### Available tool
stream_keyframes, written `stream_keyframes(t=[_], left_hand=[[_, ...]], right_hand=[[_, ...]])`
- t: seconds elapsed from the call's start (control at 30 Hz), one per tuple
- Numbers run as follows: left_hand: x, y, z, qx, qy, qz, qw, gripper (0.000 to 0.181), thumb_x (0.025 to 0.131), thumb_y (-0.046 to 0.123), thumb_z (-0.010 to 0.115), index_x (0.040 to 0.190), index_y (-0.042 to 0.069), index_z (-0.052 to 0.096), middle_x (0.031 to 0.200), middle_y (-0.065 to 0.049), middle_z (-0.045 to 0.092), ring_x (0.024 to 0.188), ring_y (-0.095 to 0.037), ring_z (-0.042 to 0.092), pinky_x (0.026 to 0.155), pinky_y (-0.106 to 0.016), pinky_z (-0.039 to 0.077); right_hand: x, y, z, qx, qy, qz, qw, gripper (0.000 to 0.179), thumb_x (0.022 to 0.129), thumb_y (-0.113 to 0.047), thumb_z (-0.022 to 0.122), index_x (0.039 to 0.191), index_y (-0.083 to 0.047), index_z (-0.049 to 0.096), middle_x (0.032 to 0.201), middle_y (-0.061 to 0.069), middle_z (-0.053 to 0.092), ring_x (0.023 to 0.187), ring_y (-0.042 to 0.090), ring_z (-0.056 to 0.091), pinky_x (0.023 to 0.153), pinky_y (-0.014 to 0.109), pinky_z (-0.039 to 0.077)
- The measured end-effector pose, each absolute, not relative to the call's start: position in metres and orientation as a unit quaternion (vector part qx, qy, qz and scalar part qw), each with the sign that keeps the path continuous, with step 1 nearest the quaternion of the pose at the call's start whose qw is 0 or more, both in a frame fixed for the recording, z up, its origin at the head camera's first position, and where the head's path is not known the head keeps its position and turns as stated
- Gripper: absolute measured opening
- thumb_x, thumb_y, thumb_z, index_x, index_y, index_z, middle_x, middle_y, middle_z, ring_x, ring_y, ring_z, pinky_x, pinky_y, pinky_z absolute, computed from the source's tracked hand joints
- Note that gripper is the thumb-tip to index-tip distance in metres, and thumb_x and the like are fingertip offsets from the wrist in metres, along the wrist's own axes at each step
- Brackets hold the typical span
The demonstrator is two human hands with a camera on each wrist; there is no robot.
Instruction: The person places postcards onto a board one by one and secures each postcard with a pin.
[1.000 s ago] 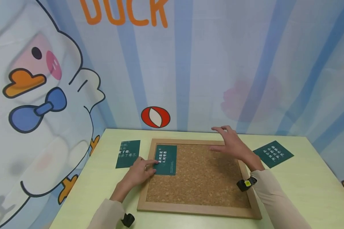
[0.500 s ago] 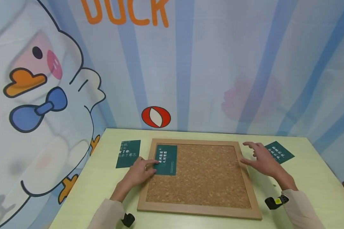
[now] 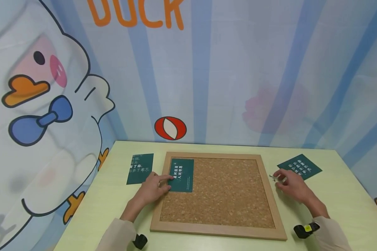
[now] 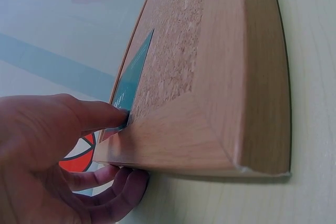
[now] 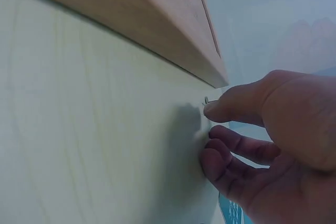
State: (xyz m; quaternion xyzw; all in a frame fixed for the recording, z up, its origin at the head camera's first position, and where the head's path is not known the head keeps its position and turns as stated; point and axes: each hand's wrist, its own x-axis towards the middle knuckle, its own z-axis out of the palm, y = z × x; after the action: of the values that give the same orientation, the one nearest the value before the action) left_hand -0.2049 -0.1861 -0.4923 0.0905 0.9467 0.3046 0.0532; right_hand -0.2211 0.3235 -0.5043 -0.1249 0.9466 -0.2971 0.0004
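Note:
A dark green card (image 3: 183, 176) with white characters lies at the upper left of the framed cork board (image 3: 230, 195). My left hand (image 3: 151, 188) presses the card's left edge with index finger and thumb. In the left wrist view, its other fingers (image 4: 123, 190) bend beside the frame's outer side. Just right of the board, my right hand (image 3: 290, 184) is low over the table, around small shiny pieces (image 3: 272, 176), too small to identify surely. In the right wrist view, a thin metallic piece (image 5: 207, 99) shows by the thumb, which stands apart from the fingers.
Another green card (image 3: 140, 169) lies on the table left of the board. A third green card (image 3: 301, 166) lies tilted at the right, beyond my right hand. A printed cloth backdrop (image 3: 226, 76) rises behind the pale table (image 3: 342, 195).
My right hand has moved right from above the board, then down to the small pieces on the table. The left hand keeps its place on the card.

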Motion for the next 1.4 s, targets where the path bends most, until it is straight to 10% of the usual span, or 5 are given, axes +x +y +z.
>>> stream_keyframes(t=[1.4], left_hand=[[-0.205, -0.186, -0.493, 0.095, 0.946, 0.305, 0.051, 0.033, 0.097, 0.018, 0.074, 0.13, 0.018, 0.074, 0.102, -0.011, 0.053, 0.09, -0.024, 0.047, 0.068, -0.039, 0.044]], right_hand=[[-0.241, 0.299, -0.484, -0.141, 0.947, -0.288, -0.008, 0.011, 0.1, -0.01, 0.068, 0.101, 0.0, 0.072, 0.089, 0.005, 0.068, 0.078, 0.019, 0.06, 0.062, 0.035, 0.048]])
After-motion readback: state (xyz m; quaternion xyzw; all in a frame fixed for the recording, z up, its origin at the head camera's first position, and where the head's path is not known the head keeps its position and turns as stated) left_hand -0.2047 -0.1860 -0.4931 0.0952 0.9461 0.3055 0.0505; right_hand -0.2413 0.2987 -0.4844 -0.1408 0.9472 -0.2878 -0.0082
